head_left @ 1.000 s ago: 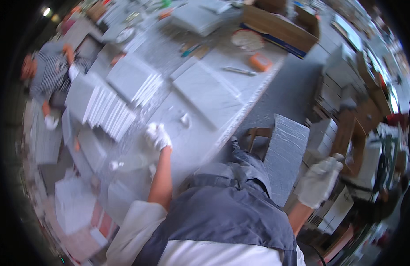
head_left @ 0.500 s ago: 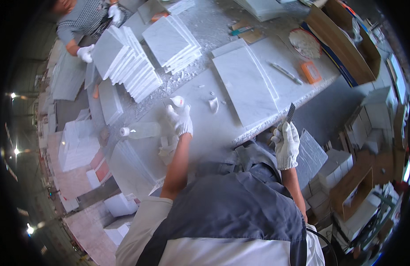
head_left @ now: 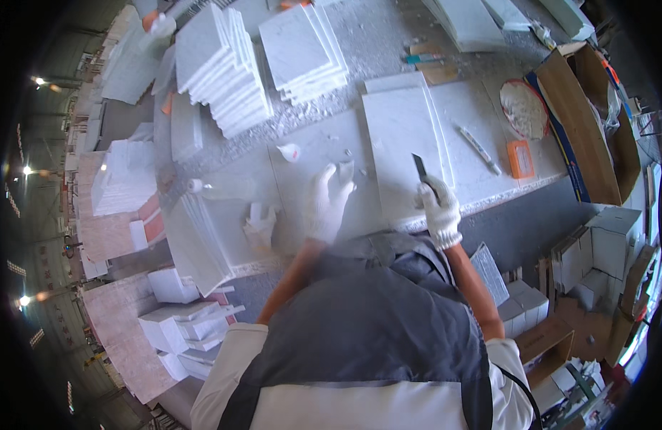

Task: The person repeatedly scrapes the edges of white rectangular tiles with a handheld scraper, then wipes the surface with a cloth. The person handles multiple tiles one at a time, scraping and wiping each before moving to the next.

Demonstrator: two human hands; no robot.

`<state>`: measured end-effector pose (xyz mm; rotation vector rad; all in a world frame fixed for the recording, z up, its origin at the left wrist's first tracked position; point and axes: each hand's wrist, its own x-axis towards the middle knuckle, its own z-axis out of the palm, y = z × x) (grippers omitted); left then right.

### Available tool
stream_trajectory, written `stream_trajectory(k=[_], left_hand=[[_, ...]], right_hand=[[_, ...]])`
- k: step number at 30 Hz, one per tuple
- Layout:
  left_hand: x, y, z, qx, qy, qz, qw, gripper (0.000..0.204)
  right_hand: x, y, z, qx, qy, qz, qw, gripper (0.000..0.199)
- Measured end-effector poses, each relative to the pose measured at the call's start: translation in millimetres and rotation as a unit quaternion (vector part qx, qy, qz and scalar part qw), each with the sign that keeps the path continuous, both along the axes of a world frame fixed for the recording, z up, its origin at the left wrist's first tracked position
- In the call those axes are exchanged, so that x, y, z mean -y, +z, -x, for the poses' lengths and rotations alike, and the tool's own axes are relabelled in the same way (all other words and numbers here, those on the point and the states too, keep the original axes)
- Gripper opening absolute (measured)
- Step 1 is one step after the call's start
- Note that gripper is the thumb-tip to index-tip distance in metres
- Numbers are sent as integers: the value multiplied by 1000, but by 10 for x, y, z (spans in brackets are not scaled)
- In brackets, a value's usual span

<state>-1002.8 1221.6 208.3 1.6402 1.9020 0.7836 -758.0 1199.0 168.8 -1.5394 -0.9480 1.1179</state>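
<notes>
Where right hand point(head_left: 438, 209) grips, blade point(head_left: 420, 168) hidden.

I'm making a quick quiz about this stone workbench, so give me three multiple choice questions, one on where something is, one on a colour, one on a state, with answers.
1. Where does the orange block lie?
A. On the bench right of the white slab
B. On the floor under the bench
C. On top of the tile stacks

2. What colour are the gloves on both hands?
A. Blue
B. White
C. Black

3. What is the right hand doing?
A. Resting flat and empty
B. Closed around a dark blade
C. Lifting a tile

Answers:
1 A, it sits on the workbench beyond the white slab, near the marker.
2 B, both the left hand and the right wear white gloves.
3 B, its grip is shut on the dark blade, whose tip points up over the slab.
</notes>
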Motion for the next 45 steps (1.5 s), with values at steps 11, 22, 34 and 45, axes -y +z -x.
stream_trajectory(k=[11, 22, 34, 45], left_hand=[[-723, -255, -252, -212, -161, -115, 957, 73], [-1231, -424, -356, -294, -207, -29, 933, 97], [-827, -338, -461, -351, -434, -143, 817, 79], [-1256, -337, -253, -426, -308, -37, 850, 73]], right_hand=[[-296, -121, -76, 279, 134, -167, 936, 22], [-334, -173, -63, 298, 134, -175, 929, 20], [-347, -120, -100, 164, 86, -166, 969, 18], [-123, -400, -362, 31, -122, 1, 992, 29]])
